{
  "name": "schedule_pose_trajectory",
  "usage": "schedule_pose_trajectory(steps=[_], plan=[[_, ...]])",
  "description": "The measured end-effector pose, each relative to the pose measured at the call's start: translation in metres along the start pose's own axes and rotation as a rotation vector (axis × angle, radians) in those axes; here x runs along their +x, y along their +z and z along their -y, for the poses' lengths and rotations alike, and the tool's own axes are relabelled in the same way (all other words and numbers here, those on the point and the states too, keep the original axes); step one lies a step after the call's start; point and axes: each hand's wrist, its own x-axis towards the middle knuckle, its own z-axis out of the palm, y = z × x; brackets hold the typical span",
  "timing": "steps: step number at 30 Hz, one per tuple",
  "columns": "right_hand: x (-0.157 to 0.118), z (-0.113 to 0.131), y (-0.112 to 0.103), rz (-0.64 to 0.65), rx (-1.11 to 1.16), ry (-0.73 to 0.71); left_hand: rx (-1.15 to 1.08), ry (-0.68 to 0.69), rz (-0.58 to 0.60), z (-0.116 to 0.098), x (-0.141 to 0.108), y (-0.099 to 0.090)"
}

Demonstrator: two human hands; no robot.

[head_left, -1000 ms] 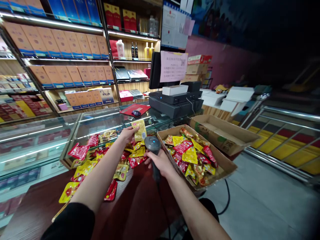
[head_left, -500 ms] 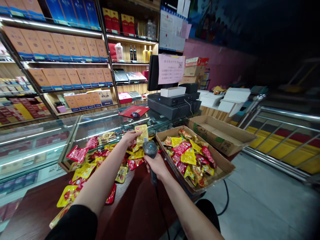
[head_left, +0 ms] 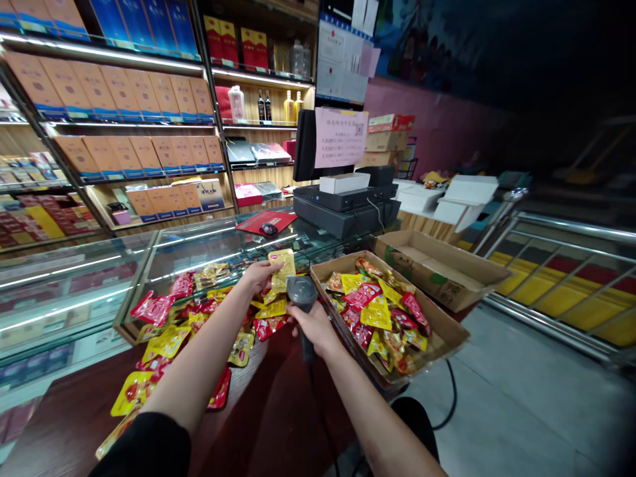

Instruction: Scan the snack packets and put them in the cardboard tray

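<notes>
Between thumb and fingers, my left hand [head_left: 259, 275] pinches a gold snack packet [head_left: 283, 270], held upright above the counter. My right hand [head_left: 314, 324] is wrapped round the handle of a dark barcode scanner [head_left: 302, 291], whose head is just below and right of that packet. A cable hangs from the scanner's handle. Beneath and left of my left arm lies a loose pile of yellow, red and gold snack packets [head_left: 169, 339]. To the right of the scanner, an open cardboard box [head_left: 437, 344] holds more packets of these colours.
A second cardboard box [head_left: 477, 281] stands behind the first. Farther back are a monitor [head_left: 305, 146] on a black cash drawer [head_left: 338, 218], and a mouse [head_left: 269, 229] on a red mat. Glass display cases [head_left: 74, 265] line the left; a metal railing [head_left: 561, 228] is at right.
The scanner in my right hand has shifted slightly right, and its small blue light no longer shows. My left hand keeps the gold packet in nearly the same place.
</notes>
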Motion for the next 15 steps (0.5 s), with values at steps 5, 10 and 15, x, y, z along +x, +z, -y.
schedule_pose_trajectory(steps=[5, 10, 15], plan=[[0.026, 0.028, -0.029, -0.152, 0.142, -0.092, 0.033, -0.055, 0.072, -0.003, -0.009, 0.02], [0.058, 0.062, -0.078, -0.024, 0.37, 0.131, 0.052, -0.086, 0.173, -0.003, 0.0, 0.059], [0.074, 0.084, -0.139, -0.035, 0.422, 0.164, 0.054, -0.077, 0.21, 0.0, 0.023, 0.124]])
